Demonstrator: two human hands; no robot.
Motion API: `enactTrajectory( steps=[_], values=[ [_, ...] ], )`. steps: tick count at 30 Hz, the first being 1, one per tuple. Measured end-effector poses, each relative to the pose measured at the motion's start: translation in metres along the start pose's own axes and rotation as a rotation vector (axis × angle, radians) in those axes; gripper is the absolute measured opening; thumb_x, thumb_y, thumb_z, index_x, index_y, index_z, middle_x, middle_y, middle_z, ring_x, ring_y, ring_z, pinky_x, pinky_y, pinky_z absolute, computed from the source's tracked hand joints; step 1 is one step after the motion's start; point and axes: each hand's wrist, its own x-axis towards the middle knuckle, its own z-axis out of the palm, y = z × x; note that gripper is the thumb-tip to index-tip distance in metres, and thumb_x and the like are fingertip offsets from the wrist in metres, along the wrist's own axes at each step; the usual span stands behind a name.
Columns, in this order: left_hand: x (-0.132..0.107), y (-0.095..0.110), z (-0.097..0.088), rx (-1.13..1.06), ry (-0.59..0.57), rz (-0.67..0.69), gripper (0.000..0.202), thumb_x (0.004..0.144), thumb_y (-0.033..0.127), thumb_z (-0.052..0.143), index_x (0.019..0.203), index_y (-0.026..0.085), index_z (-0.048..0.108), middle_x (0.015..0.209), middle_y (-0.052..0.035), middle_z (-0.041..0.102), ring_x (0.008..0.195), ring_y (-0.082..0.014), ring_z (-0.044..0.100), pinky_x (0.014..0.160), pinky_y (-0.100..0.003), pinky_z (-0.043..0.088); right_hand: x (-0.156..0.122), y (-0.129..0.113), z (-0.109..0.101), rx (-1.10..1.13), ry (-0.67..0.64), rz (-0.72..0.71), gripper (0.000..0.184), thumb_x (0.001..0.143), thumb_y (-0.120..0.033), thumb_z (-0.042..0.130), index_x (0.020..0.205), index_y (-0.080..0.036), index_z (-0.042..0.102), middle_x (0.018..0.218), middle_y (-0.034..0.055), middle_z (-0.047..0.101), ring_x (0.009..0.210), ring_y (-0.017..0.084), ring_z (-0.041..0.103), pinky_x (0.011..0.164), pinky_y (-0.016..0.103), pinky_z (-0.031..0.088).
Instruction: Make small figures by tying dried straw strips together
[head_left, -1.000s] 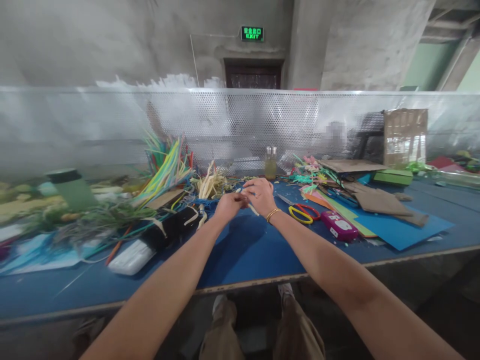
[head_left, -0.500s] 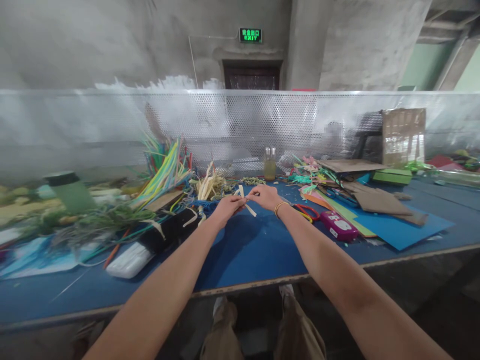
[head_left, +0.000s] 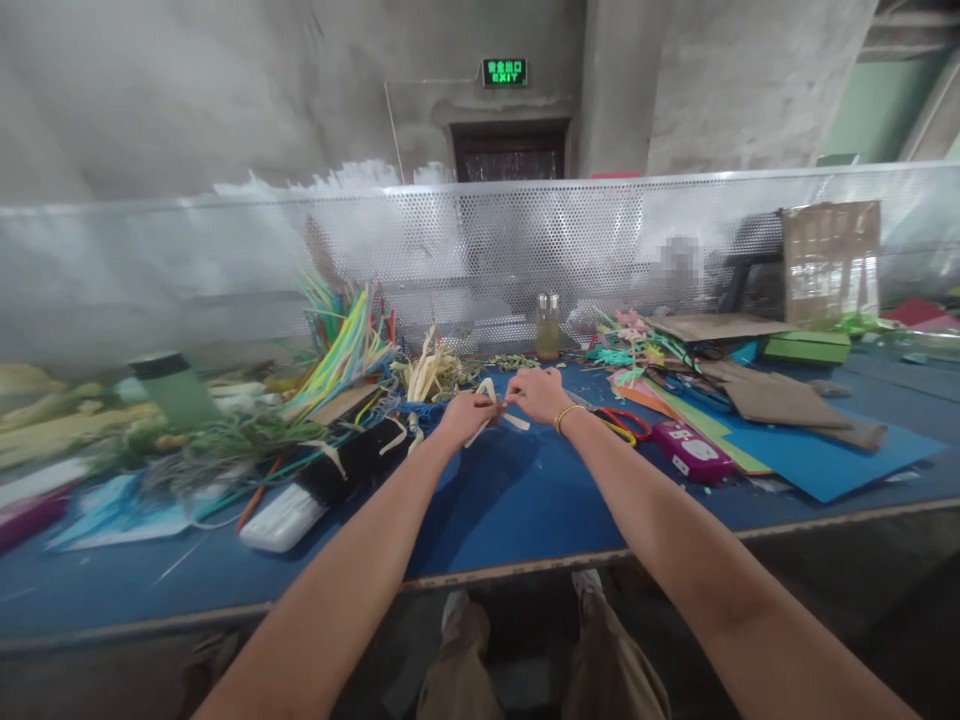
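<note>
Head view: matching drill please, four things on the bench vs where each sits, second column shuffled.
1 pale strip
2 glass jar
3 pink case
4 green bottle

a left side of the table
b just right of the scissors
c pinched between left hand and right hand
d back at the perforated screen

Pairs: 1-c, 2-d, 3-b, 4-a

Soft, even daylight, fairly bright. Glare washes across perforated screen (head_left: 480, 240); exit sign (head_left: 504, 71) glows green. Faint shadow under forearms on blue table (head_left: 525, 500). Centre sharp: left hand (head_left: 466, 415), right hand (head_left: 536, 393), pale strip (head_left: 486, 388). Left edge smeared, green bottle (head_left: 176, 388) blurred. Wide-angle bending at borders.
</note>
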Motion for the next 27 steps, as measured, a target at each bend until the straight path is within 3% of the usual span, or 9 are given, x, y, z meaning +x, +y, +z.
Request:
enactTrajectory(
  steps=[8,14,17,19,21,23,27],
  values=[
    [-0.004,0.011,0.000,-0.055,-0.013,-0.089,0.031,0.072,0.042,0.063,0.056,0.017,0.069,0.048,0.0002,0.057,0.049,-0.0121,0.045,0.051,-0.026,0.031,-0.002,-0.001,-0.007,-0.039,0.024,0.024,0.022,0.086,-0.032,0.056,0.073,-0.022,0.071,0.096,0.0042,0.067,0.099,0.022,0.055,0.093,0.044,0.023],
    [-0.004,0.003,-0.001,-0.053,-0.011,-0.096,0.031,0.072,0.043,0.065,0.059,0.015,0.069,0.053,-0.0016,0.060,0.052,-0.0127,0.048,0.053,-0.026,0.032,-0.002,0.000,-0.001,-0.022,0.031,0.025,0.022,0.088,-0.033,0.054,0.078,-0.023,0.071,0.096,0.0035,0.067,0.101,0.021,0.055,0.093,0.044,0.024],
    [-0.004,-0.001,0.002,-0.194,0.037,-0.139,0.027,0.071,0.041,0.068,0.067,0.014,0.070,0.062,-0.0038,0.066,0.059,-0.0148,0.056,0.057,-0.026,0.038,0.000,0.007,0.005,0.060,0.088,0.049,0.021,0.088,-0.037,0.055,0.097,-0.025,0.069,0.104,0.0042,0.067,0.101,0.021,0.056,0.093,0.042,0.028],
    [-0.003,-0.002,0.003,-0.340,0.071,-0.192,0.027,0.071,0.041,0.068,0.075,0.014,0.070,0.069,-0.0055,0.070,0.064,-0.0162,0.060,0.059,-0.026,0.041,0.000,0.012,0.008,0.107,0.203,0.097,0.035,0.087,-0.039,0.056,0.119,-0.026,0.060,0.114,0.0067,0.065,0.104,0.023,0.057,0.092,0.042,0.031],
    [-0.002,0.000,0.003,-0.462,0.085,-0.245,0.029,0.074,0.042,0.067,0.084,0.015,0.070,0.078,-0.0069,0.072,0.069,-0.0168,0.063,0.058,-0.025,0.041,0.000,0.013,0.008,0.130,0.302,0.153,0.047,0.087,-0.040,0.056,0.130,-0.023,0.051,0.120,0.0096,0.062,0.107,0.024,0.056,0.093,0.042,0.032],
    [-0.002,0.002,0.002,-0.528,0.088,-0.282,0.029,0.076,0.042,0.065,0.090,0.016,0.069,0.084,-0.0073,0.073,0.072,-0.0167,0.064,0.057,-0.023,0.039,-0.001,0.012,0.008,0.141,0.307,0.182,0.042,0.088,-0.041,0.054,0.126,-0.021,0.054,0.117,0.0094,0.064,0.108,0.024,0.056,0.094,0.042,0.032],
    [-0.002,0.004,0.001,-0.600,0.096,-0.312,0.027,0.076,0.039,0.066,0.092,0.018,0.069,0.084,-0.0063,0.073,0.075,-0.0161,0.065,0.057,-0.022,0.039,-0.002,0.004,0.007,0.118,0.139,0.123,0.027,0.091,-0.042,0.050,0.105,-0.026,0.067,0.107,0.0039,0.070,0.105,0.023,0.058,0.093,0.042,0.030]
  ],
)
